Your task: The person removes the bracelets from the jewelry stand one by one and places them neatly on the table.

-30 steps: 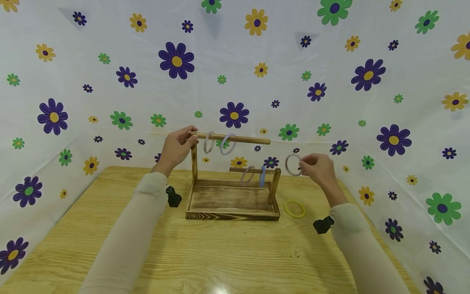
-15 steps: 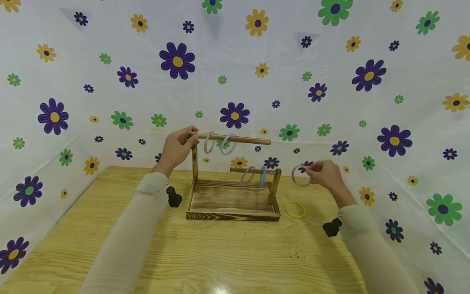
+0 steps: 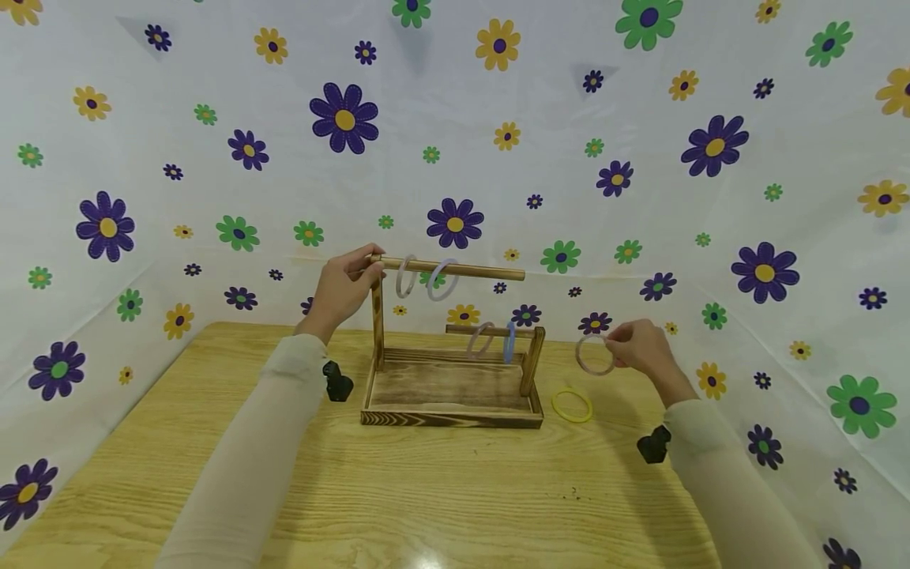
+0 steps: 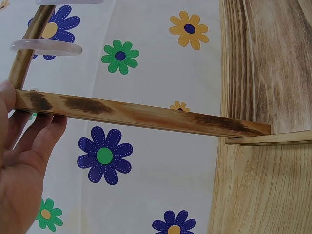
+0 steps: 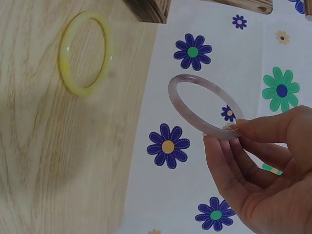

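Observation:
A wooden bangle stand point(image 3: 451, 421) has a tray base and two rods at different heights. My left hand point(image 3: 344, 286) grips the top of its tall post point(image 4: 141, 113), thumb on one side and fingers on the other. To the right of the stand, my right hand point(image 3: 643, 348) pinches a translucent pale lilac bangle point(image 5: 187, 78) between thumb and fingers, in the air above the table. Two pale bangles hang on the upper rod point(image 3: 490, 271). On the lower rod point(image 3: 455, 329) hang a pinkish bangle point(image 3: 472, 344) and a blue bangle point(image 3: 509, 344).
A yellow bangle point(image 3: 573, 420) lies flat on the wooden table point(image 3: 441, 490), just right of the stand. Behind and beside the table hangs a white cloth point(image 3: 398, 182) printed with flowers. Each wrist carries a small black camera point(image 3: 337, 382).
My right hand has moved right and downward, away from the stand, with the lilac bangle still pinched. The left hand stays on the post, and the hanging bangles look unmoved.

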A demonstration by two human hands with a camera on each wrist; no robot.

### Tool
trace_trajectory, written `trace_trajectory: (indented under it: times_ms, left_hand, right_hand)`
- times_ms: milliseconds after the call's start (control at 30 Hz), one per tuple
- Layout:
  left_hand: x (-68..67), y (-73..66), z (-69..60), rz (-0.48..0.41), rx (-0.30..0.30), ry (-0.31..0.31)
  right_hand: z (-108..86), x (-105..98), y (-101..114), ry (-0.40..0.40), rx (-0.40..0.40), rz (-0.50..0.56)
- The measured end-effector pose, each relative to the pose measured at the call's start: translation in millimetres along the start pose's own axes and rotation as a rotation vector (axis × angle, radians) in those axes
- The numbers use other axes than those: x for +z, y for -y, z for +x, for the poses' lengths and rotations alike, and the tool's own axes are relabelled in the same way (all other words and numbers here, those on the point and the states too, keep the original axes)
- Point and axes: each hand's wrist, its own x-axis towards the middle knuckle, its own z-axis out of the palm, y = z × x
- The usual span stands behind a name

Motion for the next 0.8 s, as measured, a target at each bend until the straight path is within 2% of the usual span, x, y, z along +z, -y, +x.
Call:
trace_trajectory:
  times_ms: [300, 800]
  left_hand:
    - [0.1, 0.7, -0.1, -0.004, 0.006, 0.001]
    - [1.1, 0.6, -0.8, -0.009, -0.003, 0.003]
  right_hand:
    - [-0.9, 0.0, -20.1, 0.009, 0.025, -0.054]
    - [-7.5, -1.1, -51.7, 0.023, 0.051, -0.068]
